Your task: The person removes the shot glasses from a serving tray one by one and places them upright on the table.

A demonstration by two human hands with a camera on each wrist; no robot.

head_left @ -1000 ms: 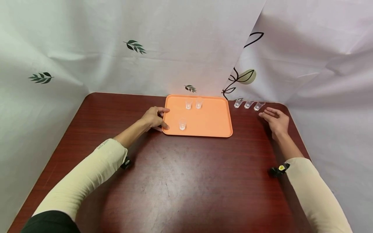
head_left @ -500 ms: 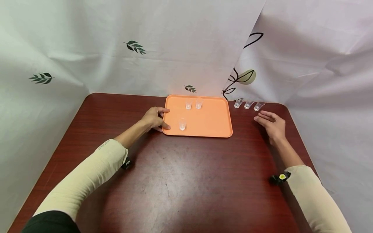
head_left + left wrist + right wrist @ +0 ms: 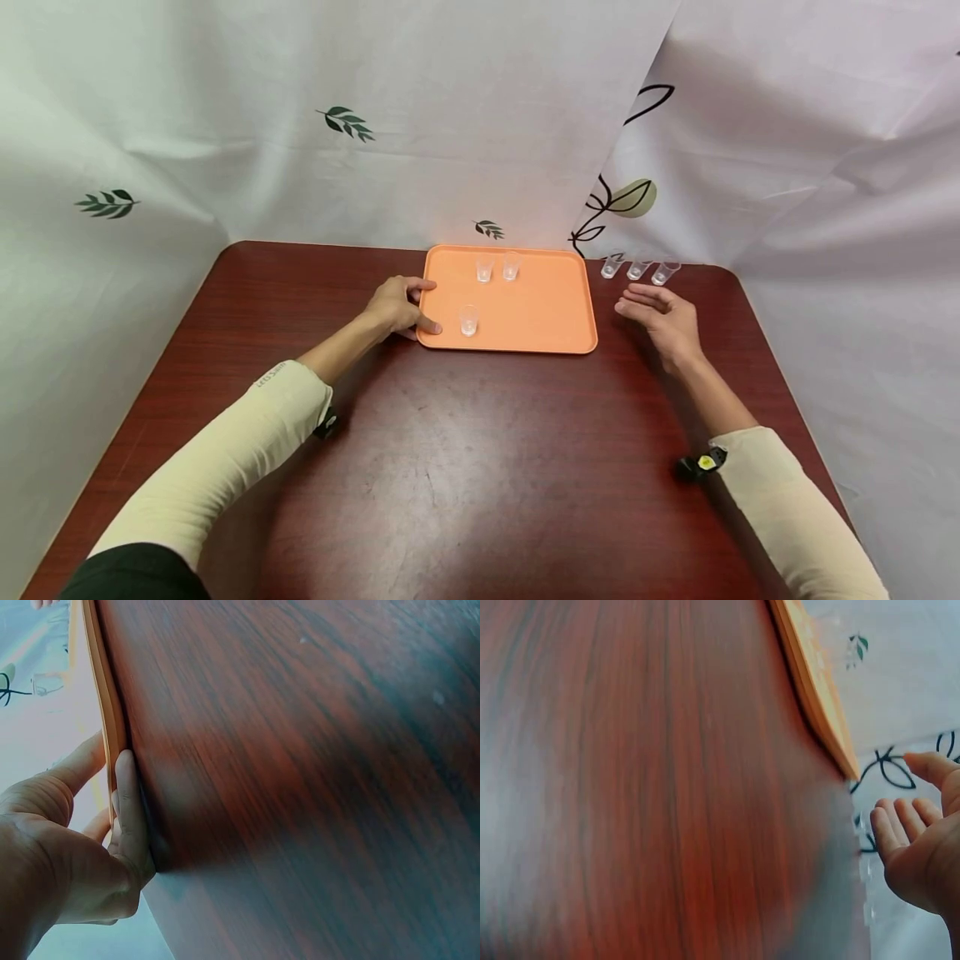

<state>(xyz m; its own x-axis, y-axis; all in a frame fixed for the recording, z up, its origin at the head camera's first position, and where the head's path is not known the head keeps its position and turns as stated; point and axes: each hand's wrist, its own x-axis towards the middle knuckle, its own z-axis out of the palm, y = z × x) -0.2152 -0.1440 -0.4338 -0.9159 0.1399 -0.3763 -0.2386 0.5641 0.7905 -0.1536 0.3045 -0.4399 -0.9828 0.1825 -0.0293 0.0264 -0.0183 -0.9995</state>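
An orange tray (image 3: pixel 540 312) lies at the table's far side, with three small clear cups on it: two near its back edge and one cup (image 3: pixel 468 321) at front left. The left hand (image 3: pixel 393 304) grips the tray's left edge, thumb on top; the left wrist view shows fingers of this hand (image 3: pixel 82 855) along the outside of the rim. Right of the tray, the right hand (image 3: pixel 663 325) hovers with relaxed fingers, holding nothing. Behind it stand three more clear cups in a row, the middle cup (image 3: pixel 638 268) among them. In the right wrist view the hand (image 3: pixel 922 840) is beside the tray's corner (image 3: pixel 844 754).
The dark red wooden table (image 3: pixel 450 467) extends in front of the tray. White cloth (image 3: pixel 420 117) printed with leaves hangs behind the table and along both sides. Small black devices are worn at both wrists, one of them the right wrist device (image 3: pixel 701 464).
The right hand has moved left, from beside the rightmost loose cup to in front of the row, nearer the tray. The left hand has kept its grip, its thumb shifted slightly inward.
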